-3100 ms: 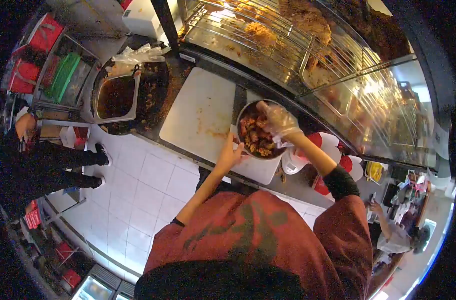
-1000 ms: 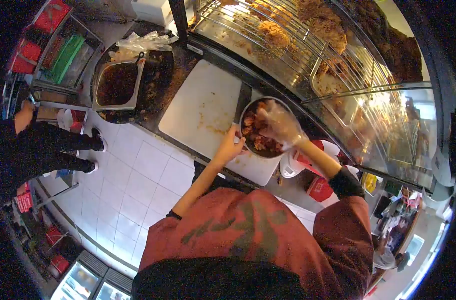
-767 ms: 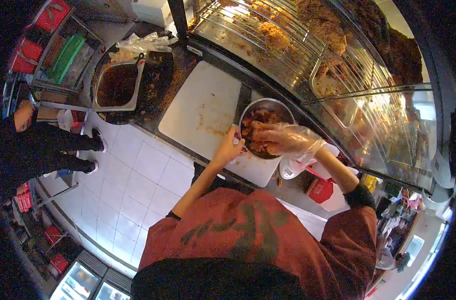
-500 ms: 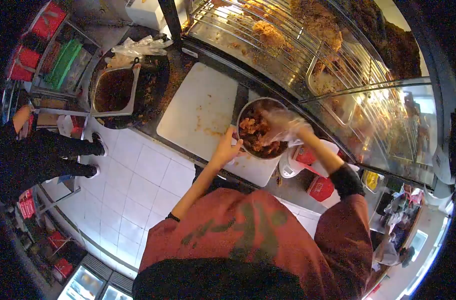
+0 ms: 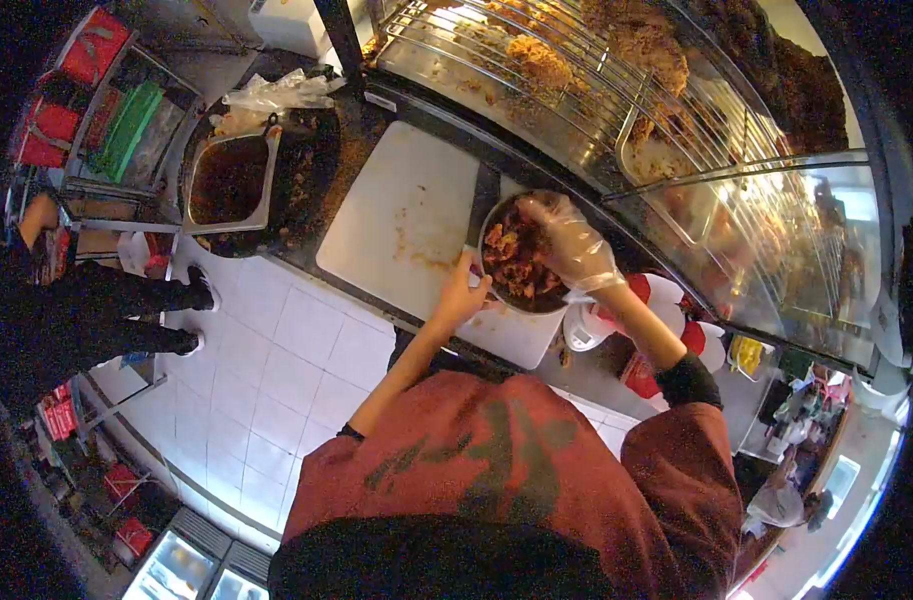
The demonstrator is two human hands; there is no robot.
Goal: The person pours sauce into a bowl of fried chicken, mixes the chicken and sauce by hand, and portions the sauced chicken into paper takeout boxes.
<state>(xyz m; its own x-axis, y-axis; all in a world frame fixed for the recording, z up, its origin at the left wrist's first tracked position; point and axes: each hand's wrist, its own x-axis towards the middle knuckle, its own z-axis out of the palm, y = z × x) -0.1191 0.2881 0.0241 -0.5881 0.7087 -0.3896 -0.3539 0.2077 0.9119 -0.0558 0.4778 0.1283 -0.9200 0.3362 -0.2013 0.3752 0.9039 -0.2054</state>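
Note:
A round metal bowl (image 5: 492, 215) of dark, sauce-coated fried chicken pieces (image 5: 517, 262) stands over the right part of a white cutting board (image 5: 397, 200). My left hand (image 5: 464, 297) is closed on the bowl's near left rim, thumb and fingers pressed to its side. My right hand (image 5: 577, 250), in a clear plastic glove, reaches into the bowl from the right. Its fingers touch the chicken; their tips are hidden, so I cannot tell whether they grip any. Crumbs and sauce stains mark the board.
A white kitchen scale (image 5: 583, 328) and red-and-white boxes (image 5: 642, 375) are right of the bowl. Behind runs a glass display case with wire racks (image 5: 537, 85). A sauce-filled metal pan (image 5: 276, 165) sits left. Another person (image 5: 87, 310) stands at far left.
My right hand, blurred before, now shows clearly and sits slightly higher over the bowl's right side. The chicken pieces have shifted. My left hand keeps its hold on the rim.

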